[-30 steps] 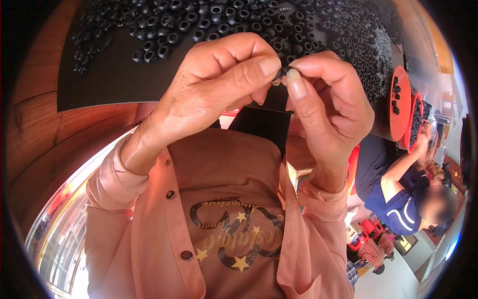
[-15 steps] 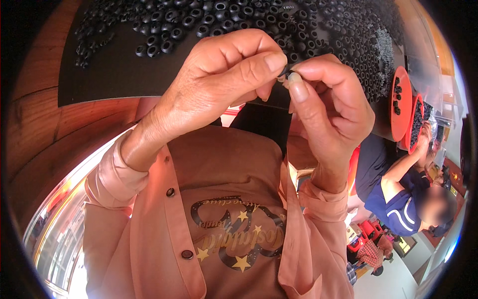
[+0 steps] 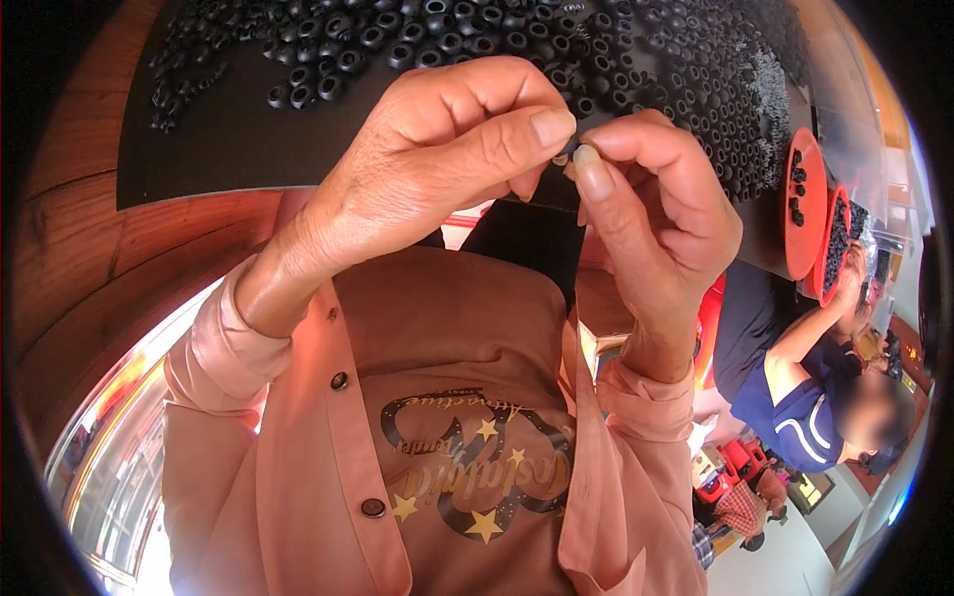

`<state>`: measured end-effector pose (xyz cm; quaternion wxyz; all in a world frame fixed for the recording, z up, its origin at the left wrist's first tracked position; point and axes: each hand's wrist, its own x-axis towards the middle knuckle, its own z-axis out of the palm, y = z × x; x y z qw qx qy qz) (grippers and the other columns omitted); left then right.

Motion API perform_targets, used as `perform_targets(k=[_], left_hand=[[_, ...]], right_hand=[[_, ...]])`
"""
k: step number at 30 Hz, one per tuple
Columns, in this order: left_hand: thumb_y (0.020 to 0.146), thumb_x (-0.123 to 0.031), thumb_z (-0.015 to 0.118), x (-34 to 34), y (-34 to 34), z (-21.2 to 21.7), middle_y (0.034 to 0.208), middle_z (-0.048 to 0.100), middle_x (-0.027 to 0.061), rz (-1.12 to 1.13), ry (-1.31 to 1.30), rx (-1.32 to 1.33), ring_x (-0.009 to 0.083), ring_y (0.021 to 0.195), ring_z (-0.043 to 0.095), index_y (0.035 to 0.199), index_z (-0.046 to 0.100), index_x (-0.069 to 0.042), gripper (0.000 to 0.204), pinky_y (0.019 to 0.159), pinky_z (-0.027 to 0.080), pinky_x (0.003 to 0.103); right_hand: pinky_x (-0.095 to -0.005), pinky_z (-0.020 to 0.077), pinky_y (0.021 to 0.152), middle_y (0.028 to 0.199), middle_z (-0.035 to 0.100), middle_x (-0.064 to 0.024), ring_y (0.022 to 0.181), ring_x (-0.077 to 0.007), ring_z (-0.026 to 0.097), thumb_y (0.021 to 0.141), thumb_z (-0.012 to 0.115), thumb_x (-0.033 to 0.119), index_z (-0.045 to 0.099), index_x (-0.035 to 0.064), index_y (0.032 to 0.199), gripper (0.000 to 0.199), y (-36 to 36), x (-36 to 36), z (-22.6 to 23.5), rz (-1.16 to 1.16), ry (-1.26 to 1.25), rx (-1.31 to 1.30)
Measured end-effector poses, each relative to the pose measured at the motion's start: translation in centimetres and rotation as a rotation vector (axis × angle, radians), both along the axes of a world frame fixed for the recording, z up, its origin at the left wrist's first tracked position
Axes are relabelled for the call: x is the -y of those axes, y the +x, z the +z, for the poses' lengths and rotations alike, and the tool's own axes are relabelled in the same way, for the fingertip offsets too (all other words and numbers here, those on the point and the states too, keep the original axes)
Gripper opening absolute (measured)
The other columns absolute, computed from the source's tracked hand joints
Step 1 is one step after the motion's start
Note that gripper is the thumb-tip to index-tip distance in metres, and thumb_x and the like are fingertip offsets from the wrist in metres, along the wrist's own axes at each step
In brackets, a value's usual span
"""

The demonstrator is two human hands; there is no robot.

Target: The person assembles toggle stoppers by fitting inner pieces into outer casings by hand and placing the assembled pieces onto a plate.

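Note:
Fingertips of both hands meet above the near edge of a dark table [image 3: 238, 149], around a small black part [image 3: 569, 147]. My left hand [image 3: 452, 149] pinches it between thumb and forefinger. From the other side my right hand [image 3: 661, 189] closes thumb and forefinger on it too. Most of the part is hidden by the fingers, so its shape does not show. Beyond the hands, many round black hollow pieces [image 3: 427, 55] are spread over the table, most with their openings up.
At the table's right stand a red dish [image 3: 807, 233] with a few black pieces and a red bowl [image 3: 823, 283] full of small dark parts. Small coiled springs [image 3: 765, 109] lie nearby. A co-worker [image 3: 795, 397] in dark blue reaches toward the bowl. Others sit farther back.
Both hands keep their pinch at nearly the same place, the right hand shifting slightly left. Less of the black part shows between the fingertips than before.

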<state>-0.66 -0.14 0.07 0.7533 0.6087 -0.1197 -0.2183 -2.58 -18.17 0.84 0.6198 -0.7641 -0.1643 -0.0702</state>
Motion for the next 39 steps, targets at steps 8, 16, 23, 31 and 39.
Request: perform_targets(k=[8, 16, 23, 31, 39], left_hand=[[0.097, -0.025, 0.051, 0.1, -0.1, -0.1, 0.068, 0.053, -0.0013, -0.001, 0.003, 0.021, 0.0009, 0.054, 0.036, 0.097, 0.059, -0.003, 0.023, 0.047, 0.026, 0.016], [0.096, -0.028, 0.052, 0.1, 0.0, 0.1, 0.068, 0.053, -0.0008, 0.034, -0.002, -0.020, 0.0015, 0.054, 0.037, 0.098, 0.059, -0.004, 0.025, 0.047, 0.025, 0.016], [0.096, -0.031, 0.051, 0.0, 0.1, -0.4, 0.070, 0.054, 0.0007, 0.059, -0.078, -0.056, 0.0021, 0.055, 0.039, 0.098, 0.059, -0.004, 0.028, 0.046, 0.024, 0.017], [0.098, -0.022, 0.051, 0.3, 0.2, -0.7, 0.070, 0.057, -0.0005, 0.135, -0.184, -0.086, 0.0002, 0.052, 0.035, 0.094, 0.060, -0.004, 0.020, 0.044, 0.026, 0.016], [0.097, -0.021, 0.052, 0.3, 0.2, -0.5, 0.070, 0.057, -0.0005, 0.129, -0.241, -0.123, 0.0007, 0.052, 0.036, 0.092, 0.060, -0.004, 0.019, 0.044, 0.025, 0.017]], right_hand=[[-0.0180, 0.0424, 0.058, 0.075, 0.058, -0.0034, 0.065, -0.0054, 0.054, 0.082, 0.065, -0.003, 0.062, -0.0008, 0.091, 0.010, -0.2, 0.0, 0.0, 0.006, 0.028, -0.036], [-0.0175, 0.0425, 0.058, 0.078, 0.059, -0.0025, 0.066, -0.0049, 0.054, 0.084, 0.064, -0.004, 0.062, -0.0008, 0.092, 0.009, -0.3, -0.1, 0.3, 0.028, 0.086, -0.058], [-0.0175, 0.0425, 0.057, 0.079, 0.058, -0.0015, 0.066, -0.0038, 0.053, 0.084, 0.064, -0.004, 0.061, -0.0007, 0.094, 0.011, 0.8, 0.0, 0.4, 0.028, 0.081, -0.026], [-0.0185, 0.0430, 0.056, 0.078, 0.058, -0.0030, 0.065, -0.0048, 0.054, 0.082, 0.066, -0.003, 0.061, 0.0000, 0.092, 0.011, 1.6, -0.3, 0.0, 0.030, -0.012, 0.022], [-0.0198, 0.0450, 0.056, 0.077, 0.058, -0.0043, 0.064, -0.0069, 0.056, 0.082, 0.065, -0.004, 0.062, -0.0004, 0.092, 0.011, 1.4, -0.7, 0.3, 0.047, -0.013, 0.059]])
